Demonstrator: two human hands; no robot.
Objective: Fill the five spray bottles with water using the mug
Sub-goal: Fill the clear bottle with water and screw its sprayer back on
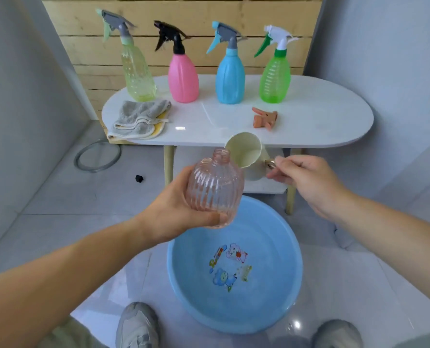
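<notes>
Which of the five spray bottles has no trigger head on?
The clear pink ribbed bottle in the left hand; the four on the table wear theirs.

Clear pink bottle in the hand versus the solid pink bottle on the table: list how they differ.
The clear pink bottle is see-through, the solid pink bottle opaque. The clear one's neck is bare and open; the solid one wears a black sprayer. The left hand holds the clear one tilted; the solid one stands upright on the table. Both are pink with vertical ribs.
</notes>
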